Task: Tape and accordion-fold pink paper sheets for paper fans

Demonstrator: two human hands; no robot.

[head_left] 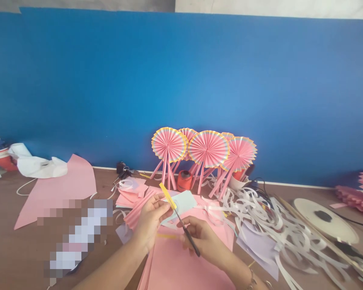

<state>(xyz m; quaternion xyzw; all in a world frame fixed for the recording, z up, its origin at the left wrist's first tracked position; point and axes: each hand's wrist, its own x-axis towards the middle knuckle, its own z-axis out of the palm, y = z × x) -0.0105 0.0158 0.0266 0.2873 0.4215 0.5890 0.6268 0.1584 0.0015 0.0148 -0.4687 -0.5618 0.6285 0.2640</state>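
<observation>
My left hand point(149, 219) pinches a pale blue paper piece point(183, 202) with a yellow strip point(167, 195) along it, held above the table. My right hand point(203, 239) is closed on dark-handled scissors point(186, 230), whose blades point up-left at the paper and meet it near the yellow strip. Under both hands lies a stack of pink paper sheets point(181, 266). A pleated pink paper piece point(136, 211) sits just left of my left hand.
Several pink pleated paper fans point(207, 150) lean on the blue wall. A red tape roll point(184, 180) stands below them. White paper offcuts point(278, 225) and a round white spool point(325, 219) lie at right. A large pink sheet point(63, 187) lies left.
</observation>
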